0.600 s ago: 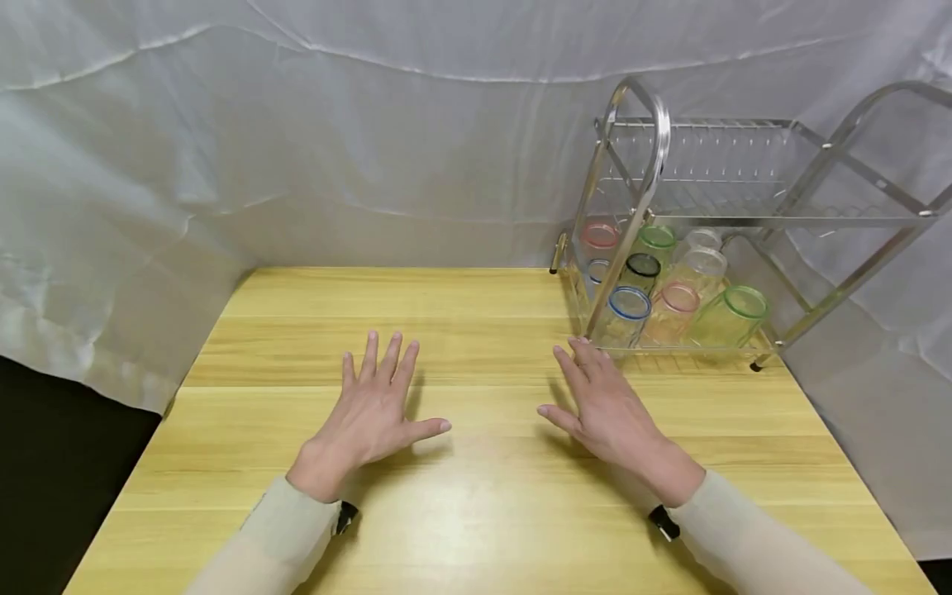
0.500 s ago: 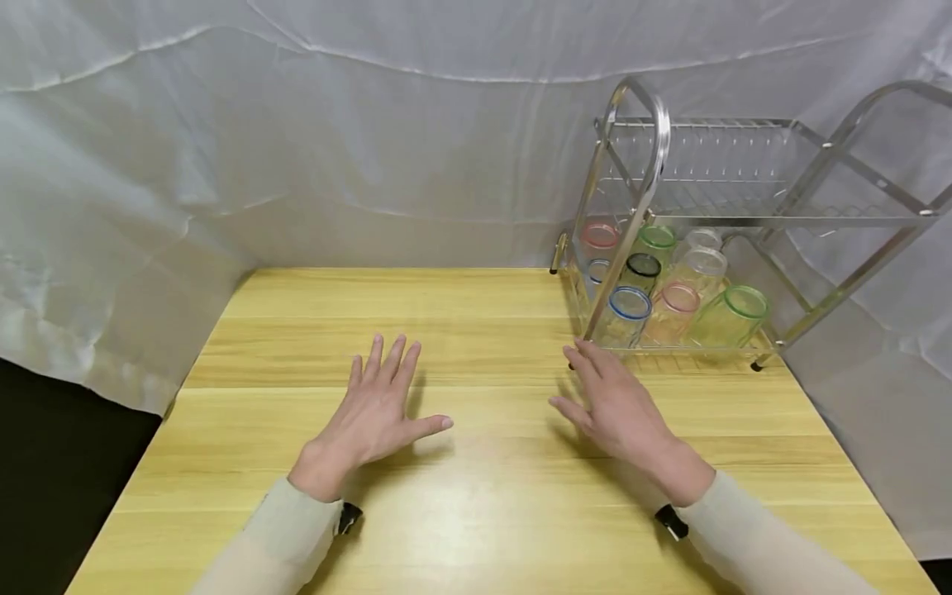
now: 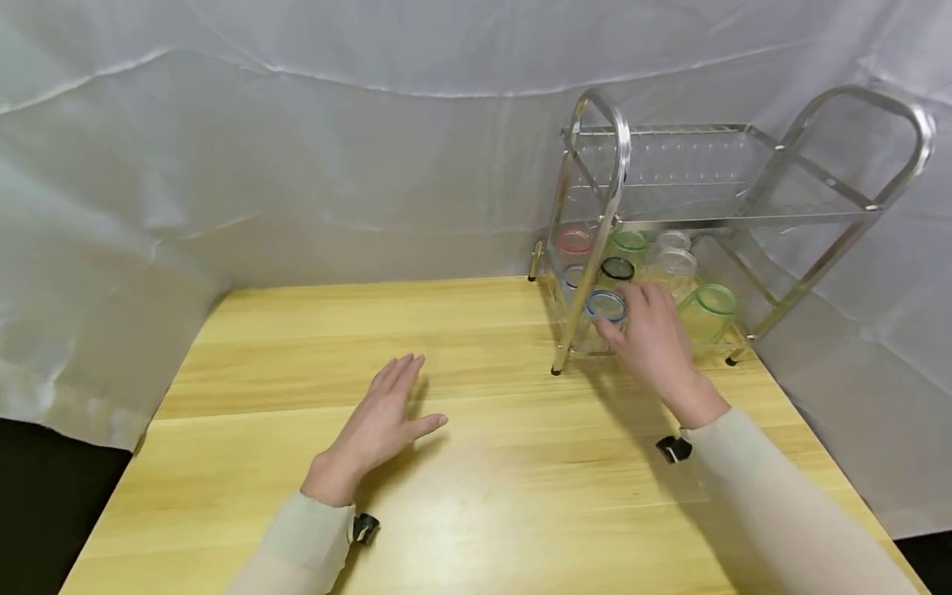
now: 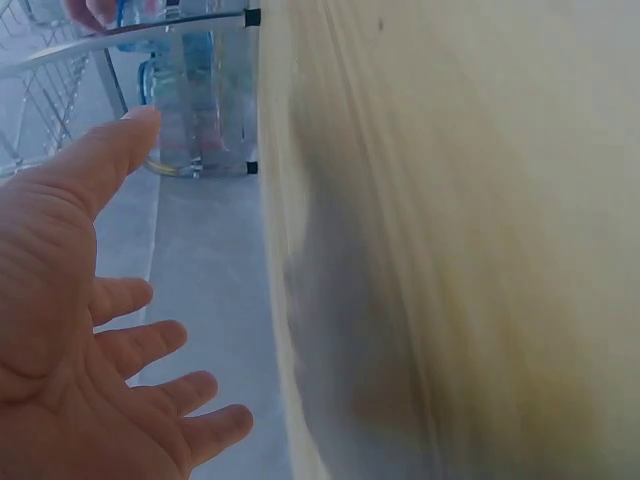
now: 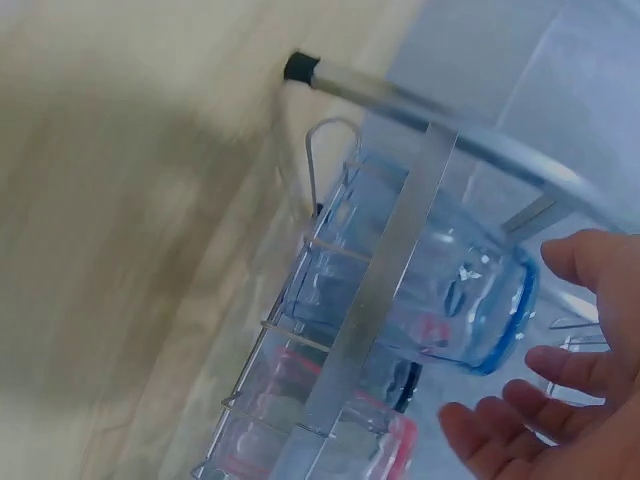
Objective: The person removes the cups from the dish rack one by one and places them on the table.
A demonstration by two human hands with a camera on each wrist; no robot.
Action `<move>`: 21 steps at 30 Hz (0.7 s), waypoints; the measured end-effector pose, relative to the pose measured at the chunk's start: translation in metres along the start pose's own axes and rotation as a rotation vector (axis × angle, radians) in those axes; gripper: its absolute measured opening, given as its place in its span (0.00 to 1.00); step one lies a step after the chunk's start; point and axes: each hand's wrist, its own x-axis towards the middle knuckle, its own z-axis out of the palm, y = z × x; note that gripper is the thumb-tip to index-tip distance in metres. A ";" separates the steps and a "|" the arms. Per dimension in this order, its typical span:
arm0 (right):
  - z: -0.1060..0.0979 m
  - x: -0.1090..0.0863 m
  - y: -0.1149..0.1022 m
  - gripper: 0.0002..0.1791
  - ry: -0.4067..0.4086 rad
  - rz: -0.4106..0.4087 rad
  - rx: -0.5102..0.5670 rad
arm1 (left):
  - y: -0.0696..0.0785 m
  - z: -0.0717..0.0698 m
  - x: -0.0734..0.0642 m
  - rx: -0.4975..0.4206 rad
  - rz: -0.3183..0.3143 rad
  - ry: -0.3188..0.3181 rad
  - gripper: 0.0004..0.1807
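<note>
My right hand (image 3: 658,347) hovers at the front of a two-tier metal dish rack (image 3: 714,222), beside a clear glass with a blue rim (image 3: 606,307) on the lower tier. In the right wrist view its fingers (image 5: 530,410) are spread and slightly bent close to the blue rim, with a gap between. A pink-rimmed glass (image 5: 345,435) stands alongside; my right hand covers it in the head view. To the right of that hand is a green-rimmed glass (image 3: 710,310). My left hand (image 3: 375,421) is held over the tabletop, fingers extended and thumb out, holding nothing.
Farther back on the lower tier are more glasses, among them a black-rimmed one (image 3: 617,269) and a red-rimmed one (image 3: 574,241). Grey-white cloth (image 3: 357,165) hangs behind the wooden table (image 3: 476,479). The rack's front left leg (image 3: 563,351) stands left of the right hand.
My right hand has moved forward and right, from over the table to the blue-rimmed glass. My left hand stays in about the same place, its fingers closer together. The head view has shifted slightly.
</note>
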 end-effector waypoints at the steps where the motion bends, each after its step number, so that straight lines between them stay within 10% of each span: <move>1: 0.000 0.004 0.000 0.34 -0.046 0.041 -0.001 | 0.000 0.001 0.001 -0.002 -0.001 -0.002 0.55; 10: 0.008 0.019 -0.001 0.45 -0.312 0.195 -0.001 | 0.008 0.012 0.017 -0.022 0.018 -0.020 0.53; 21: 0.010 0.016 0.001 0.41 -0.287 0.216 0.061 | 0.014 0.019 0.025 -0.051 0.042 -0.027 0.53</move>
